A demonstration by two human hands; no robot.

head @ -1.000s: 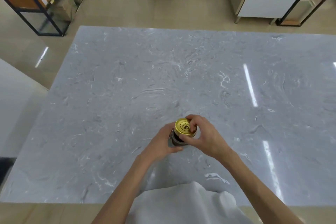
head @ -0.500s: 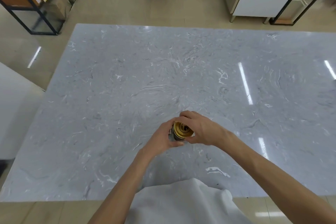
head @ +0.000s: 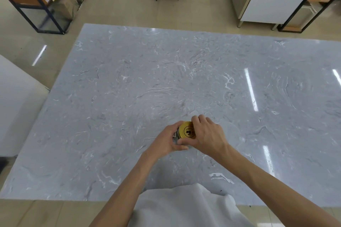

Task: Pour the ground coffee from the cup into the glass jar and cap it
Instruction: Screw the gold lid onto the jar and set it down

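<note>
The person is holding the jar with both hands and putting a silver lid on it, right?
Almost. In the head view the lid is gold, not silver. The left hand holds the jar while the right hand grips the lid.

L hand (head: 164, 139) grip closed, R hand (head: 207, 135) prob. clamped
</note>
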